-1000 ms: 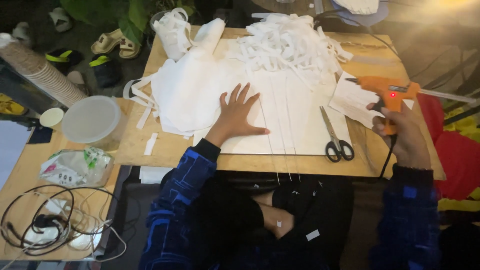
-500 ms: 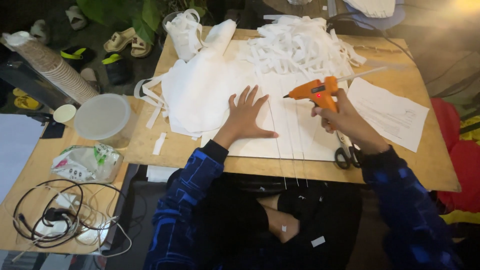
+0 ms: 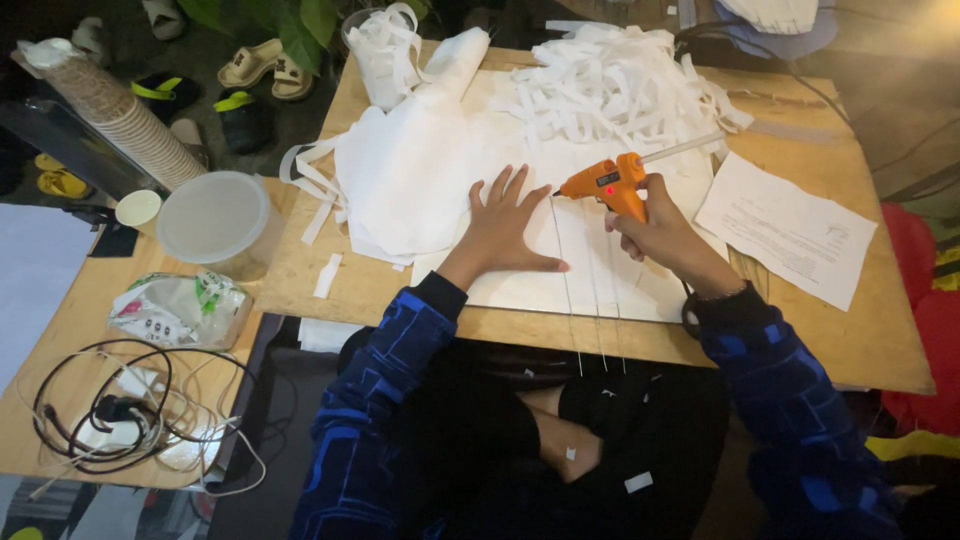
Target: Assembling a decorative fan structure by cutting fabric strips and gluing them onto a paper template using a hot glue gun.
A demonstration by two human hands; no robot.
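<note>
Head view: my right hand (image 3: 660, 228) is gripping the light, rigid orange glue gun (image 3: 603, 183) by its handle, nozzle pointing nine o'clock, while my left hand (image 3: 505, 228) is pressing its fingers spread flat on the thin, floppy white sheet (image 3: 560, 270).

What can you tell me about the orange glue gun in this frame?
The glue gun is small, with an orange plastic-looking body, a dark nozzle tip pointing left and a small red light glowing on its side. A pale glue stick juts from its back, up and to the right. The right hand grips its handle, holding it tilted above the white sheet, the nozzle close to the left hand pressed flat there. Whether the tip touches the sheet is unclear.
</note>
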